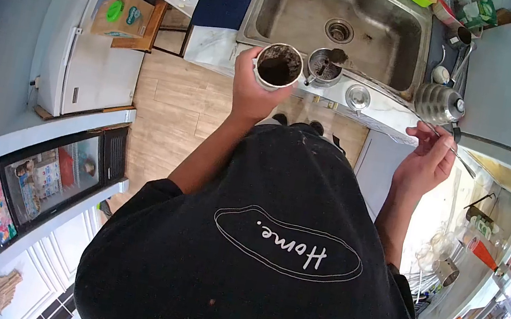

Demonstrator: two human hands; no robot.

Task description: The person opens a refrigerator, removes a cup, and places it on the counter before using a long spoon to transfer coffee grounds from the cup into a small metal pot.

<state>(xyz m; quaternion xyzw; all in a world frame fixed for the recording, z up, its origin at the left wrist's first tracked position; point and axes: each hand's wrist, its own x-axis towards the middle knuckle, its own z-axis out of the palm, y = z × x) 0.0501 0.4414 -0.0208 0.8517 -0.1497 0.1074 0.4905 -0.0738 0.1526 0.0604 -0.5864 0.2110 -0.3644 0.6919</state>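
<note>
Cup raised, spoon poised

Cup [278, 65] of dark grounds, clasped in left hand [250, 88], raised before chest, mouth up so nothing spills, just beside metal pot [323, 67] on sink [279, 18] edge. Right hand [427, 162] out to the side, wrist bent, fingers pinching what looks like a thin spoon [456, 152] near ribbed kettle [439, 104].

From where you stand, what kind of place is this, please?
Most likely a small home kitchen. A steel sink is set in the counter, a metal kettle stands beside it, and the left hand holds a cup with dark grounds.
</note>
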